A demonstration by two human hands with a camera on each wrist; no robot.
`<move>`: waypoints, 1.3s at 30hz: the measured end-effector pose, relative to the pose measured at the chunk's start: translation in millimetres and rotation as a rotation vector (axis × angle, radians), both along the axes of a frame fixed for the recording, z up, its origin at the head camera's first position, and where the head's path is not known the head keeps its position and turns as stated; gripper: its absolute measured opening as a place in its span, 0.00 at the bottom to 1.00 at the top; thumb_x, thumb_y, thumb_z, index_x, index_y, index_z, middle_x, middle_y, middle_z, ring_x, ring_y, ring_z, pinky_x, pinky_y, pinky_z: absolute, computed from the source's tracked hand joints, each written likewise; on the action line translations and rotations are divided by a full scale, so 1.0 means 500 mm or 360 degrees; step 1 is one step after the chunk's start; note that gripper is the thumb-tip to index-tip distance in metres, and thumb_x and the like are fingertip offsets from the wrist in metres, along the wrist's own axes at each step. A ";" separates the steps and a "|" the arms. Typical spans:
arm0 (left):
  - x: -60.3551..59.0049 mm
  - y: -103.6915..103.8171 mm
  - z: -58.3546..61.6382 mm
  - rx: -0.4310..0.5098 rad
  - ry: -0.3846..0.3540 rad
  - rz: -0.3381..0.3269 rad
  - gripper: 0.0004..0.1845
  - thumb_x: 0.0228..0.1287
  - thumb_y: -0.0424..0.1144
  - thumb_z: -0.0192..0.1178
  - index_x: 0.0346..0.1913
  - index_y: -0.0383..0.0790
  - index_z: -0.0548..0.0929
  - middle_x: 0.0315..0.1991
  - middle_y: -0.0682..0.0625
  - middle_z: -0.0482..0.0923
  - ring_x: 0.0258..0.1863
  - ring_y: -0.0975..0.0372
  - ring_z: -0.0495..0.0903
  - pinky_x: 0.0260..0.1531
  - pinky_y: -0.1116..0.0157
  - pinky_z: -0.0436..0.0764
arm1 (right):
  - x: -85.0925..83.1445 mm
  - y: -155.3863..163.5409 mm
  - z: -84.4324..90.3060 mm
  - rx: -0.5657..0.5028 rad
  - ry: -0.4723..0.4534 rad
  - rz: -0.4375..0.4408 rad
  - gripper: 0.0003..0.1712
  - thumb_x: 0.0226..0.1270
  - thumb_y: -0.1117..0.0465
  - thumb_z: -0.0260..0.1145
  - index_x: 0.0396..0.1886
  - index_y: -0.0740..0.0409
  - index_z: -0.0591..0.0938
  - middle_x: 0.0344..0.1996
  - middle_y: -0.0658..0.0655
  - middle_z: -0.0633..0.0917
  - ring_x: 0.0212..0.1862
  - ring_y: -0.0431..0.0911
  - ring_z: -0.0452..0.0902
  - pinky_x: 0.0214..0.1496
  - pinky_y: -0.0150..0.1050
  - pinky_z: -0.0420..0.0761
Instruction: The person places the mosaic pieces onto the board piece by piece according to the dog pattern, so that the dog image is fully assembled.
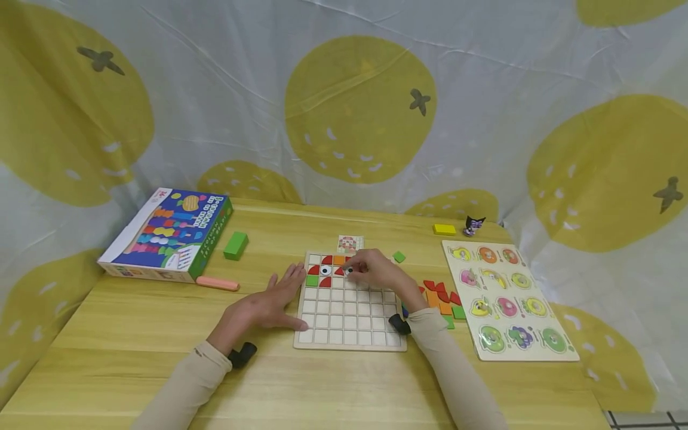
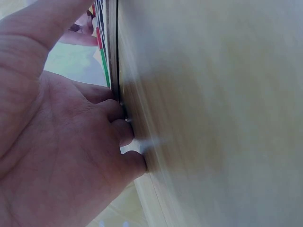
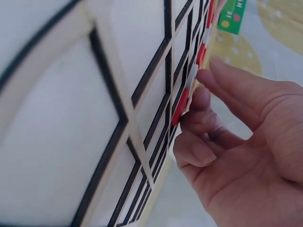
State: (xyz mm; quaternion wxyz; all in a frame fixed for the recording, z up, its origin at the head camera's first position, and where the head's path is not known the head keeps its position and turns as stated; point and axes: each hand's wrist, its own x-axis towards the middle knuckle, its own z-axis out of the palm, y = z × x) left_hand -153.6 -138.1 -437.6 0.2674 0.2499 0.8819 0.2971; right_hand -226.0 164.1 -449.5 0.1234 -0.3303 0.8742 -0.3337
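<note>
A wooden grid board [image 1: 344, 322] lies on the table, with red quarter-round pieces [image 1: 325, 282], an orange square [image 1: 338, 260], a green square [image 1: 312, 280] and a round eye tile [image 1: 325, 270] in its upper left cells. Over the upper middle cells, my right hand [image 1: 376, 269] pinches a second eye tile [image 1: 350, 270] between thumb and fingertips. That tile shows edge-on as a white strip in the right wrist view, close to a red piece [image 3: 180, 106]. Fingers spread, my left hand [image 1: 266, 304] rests along the board's left edge, the thumb near its lower left corner.
Loose red, orange and green pieces [image 1: 438, 301] lie right of the board, partly behind the right forearm. Beyond are a fruit puzzle board [image 1: 510, 298], a yellow block [image 1: 444, 229] and a figurine [image 1: 473, 226]. A pattern card [image 1: 350, 243] touches the far side. Leftward: box [image 1: 172, 233], green block [image 1: 235, 245], orange stick [image 1: 217, 283].
</note>
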 end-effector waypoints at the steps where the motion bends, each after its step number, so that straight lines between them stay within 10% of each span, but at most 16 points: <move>1: 0.000 0.001 0.000 -0.0008 -0.0001 0.0000 0.65 0.67 0.52 0.76 0.86 0.27 0.40 0.88 0.33 0.29 0.87 0.41 0.27 0.82 0.36 0.31 | 0.001 -0.002 0.001 0.0009 -0.0015 -0.0006 0.14 0.75 0.69 0.72 0.57 0.64 0.91 0.29 0.52 0.80 0.29 0.41 0.67 0.34 0.33 0.69; 25: -0.003 0.003 -0.006 -0.0021 0.0011 -0.0025 0.65 0.67 0.52 0.76 0.86 0.26 0.41 0.88 0.33 0.29 0.87 0.40 0.28 0.82 0.36 0.31 | 0.018 0.010 0.018 -0.0013 0.0012 -0.0075 0.12 0.76 0.68 0.71 0.54 0.63 0.92 0.36 0.54 0.87 0.30 0.41 0.69 0.34 0.33 0.71; 39: -0.006 -0.003 -0.011 -0.0026 0.0025 0.0002 0.64 0.69 0.52 0.75 0.86 0.28 0.40 0.88 0.34 0.28 0.87 0.41 0.28 0.83 0.37 0.31 | 0.069 0.264 0.015 -0.0095 0.0111 -0.0568 0.12 0.65 0.70 0.79 0.48 0.67 0.92 0.34 0.55 0.89 0.35 0.47 0.83 0.39 0.37 0.84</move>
